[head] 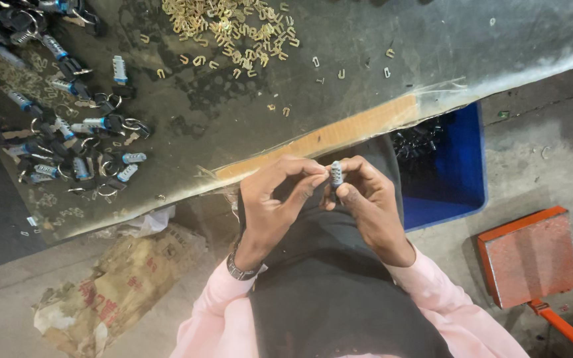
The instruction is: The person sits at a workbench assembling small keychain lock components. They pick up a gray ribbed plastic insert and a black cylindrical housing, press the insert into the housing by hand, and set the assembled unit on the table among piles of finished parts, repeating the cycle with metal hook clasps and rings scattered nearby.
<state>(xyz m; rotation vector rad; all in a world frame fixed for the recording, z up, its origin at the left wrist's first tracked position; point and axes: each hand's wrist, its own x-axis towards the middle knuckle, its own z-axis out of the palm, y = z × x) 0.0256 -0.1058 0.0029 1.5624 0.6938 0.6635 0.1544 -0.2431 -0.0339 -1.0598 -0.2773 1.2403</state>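
Note:
My left hand [274,199] and my right hand [367,202] meet just below the table's edge, over my dark lap. Between their fingertips I pinch a small silvery ridged cylinder [336,173], held upright. Fingers of both hands touch it. A metal watch [240,270] sits on my left wrist, and pink sleeves cover both forearms.
On the dark plastic-covered table [233,113], a heap of small brass clips [233,30] lies at the top and a pile of black and silver key-ring pieces [67,126] at the left. A blue bin [459,179] holding dark parts, an orange metal stand [528,255] and a crumpled sack [114,285] are on the floor.

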